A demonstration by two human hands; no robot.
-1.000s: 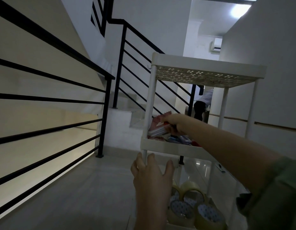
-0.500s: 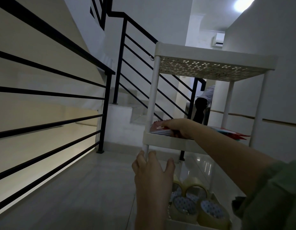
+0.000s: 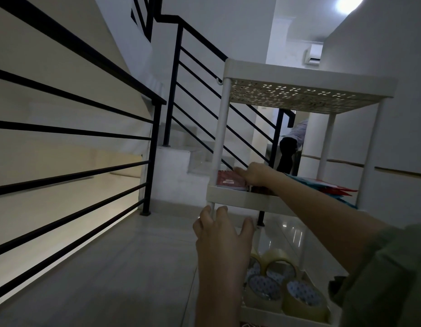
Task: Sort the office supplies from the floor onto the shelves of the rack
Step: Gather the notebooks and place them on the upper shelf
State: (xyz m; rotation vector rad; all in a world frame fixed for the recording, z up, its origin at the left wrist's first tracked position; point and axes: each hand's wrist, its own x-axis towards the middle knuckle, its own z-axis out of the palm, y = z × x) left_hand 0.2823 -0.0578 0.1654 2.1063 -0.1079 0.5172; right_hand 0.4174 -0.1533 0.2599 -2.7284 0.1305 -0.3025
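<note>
Seen from low down, looking up along a white rack (image 3: 222, 128) parked beside the black stair railing (image 3: 86, 128). Right hand (image 3: 255, 174) reached across onto the middle shelf (image 3: 230, 197), fingers laid fairly flat on a red notebook (image 3: 228, 180) near the shelf's left front corner, apparently pressing or nudging it square against the rim, probably so it sits inside the edge rather than overhanging. Whether that grip is released or pinching the book's near edge cannot be told, since the palm side is hidden. Notebook directly under and just ahead of those fingertips, touching them. Further right on the same shelf, past the forearm, a loose stack of red and teal folders (image 3: 322, 185), their corners jutting over the shelf's far end. Left hand (image 3: 222, 234) raised with fingers spread and relaxed, holding nothing, close to the front-left post, likely poised to steady the light rack; contact with the post not clear. Bottom shelf (image 3: 275, 318) carrying several rolls of clear packing tape (image 3: 299, 296) standing together. Top shelf's contents hidden from below. Another person's back visible far down the hallway.
</note>
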